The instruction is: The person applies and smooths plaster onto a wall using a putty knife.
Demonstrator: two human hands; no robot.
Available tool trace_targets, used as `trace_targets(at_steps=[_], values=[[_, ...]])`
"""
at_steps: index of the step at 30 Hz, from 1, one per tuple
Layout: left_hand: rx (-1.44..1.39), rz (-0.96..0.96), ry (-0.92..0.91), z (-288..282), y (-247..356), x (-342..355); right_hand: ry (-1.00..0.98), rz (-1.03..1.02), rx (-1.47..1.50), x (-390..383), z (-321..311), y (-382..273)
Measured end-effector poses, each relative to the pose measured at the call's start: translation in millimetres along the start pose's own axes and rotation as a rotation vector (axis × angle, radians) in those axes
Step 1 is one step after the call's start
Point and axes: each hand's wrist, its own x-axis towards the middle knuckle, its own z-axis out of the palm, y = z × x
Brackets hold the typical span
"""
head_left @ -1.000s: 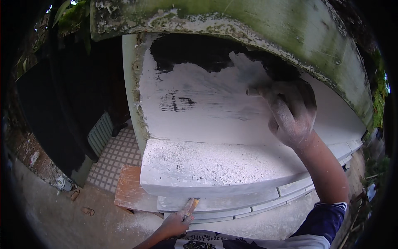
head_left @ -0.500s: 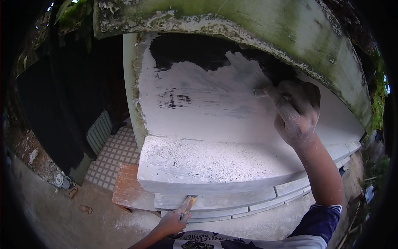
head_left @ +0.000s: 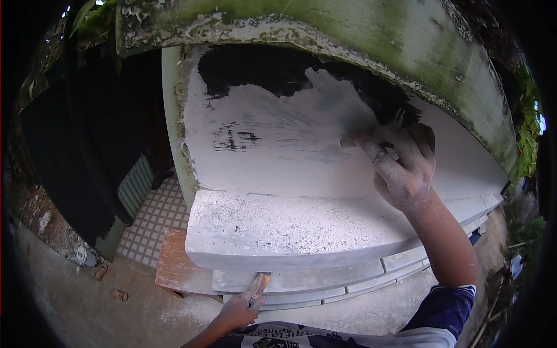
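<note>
My right hand [head_left: 409, 168], dusted white, is raised to the wall panel [head_left: 261, 168]. Its fingers are closed around a pale, putty-smeared flat scraper [head_left: 348, 140], mostly hidden by the hand. White putty coats much of the panel, while a black band [head_left: 255, 66] shows along its top and dark streaks mark the left part. Low down, my left hand [head_left: 242, 308] grips a putty knife [head_left: 265, 279] with a yellowish handle and a dark blade. The knife is just below the front edge of the white ledge [head_left: 301, 229].
Above the panel juts a mossy concrete overhang [head_left: 301, 23]. Stacked pale slabs [head_left: 307, 284] lie beneath the ledge beside an orange-brown wooden table [head_left: 180, 264]. On the left are a dark doorway, a checkered tile floor [head_left: 145, 223], a white bucket [head_left: 85, 256] and sandals [head_left: 119, 295].
My right hand has shifted slightly down and left across the panel with the scraper. The whole view has drifted a little left. My left hand keeps its hold on the putty knife.
</note>
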Motion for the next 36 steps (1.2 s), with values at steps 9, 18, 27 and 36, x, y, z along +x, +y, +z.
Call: trace_targets(at_steps=[9,18,27,36], values=[[-0.081,-0.045,-0.063,5.2,-5.9,0.4,-0.023,0.006,-0.108,-9.0,-13.1,12.8],[-0.109,-0.101,-0.043,-1.4,2.1,-4.7,-0.095,-0.153,0.070,-15.1,-0.3,-19.3],[-0.111,-0.087,-0.059,0.4,-1.0,-3.1,0.113,-0.036,0.037,17.9,20.8,-12.7],[-0.092,-0.022,-0.048,3.1,-4.9,1.6,0.075,-0.043,0.002,26.4,18.7,4.0]])
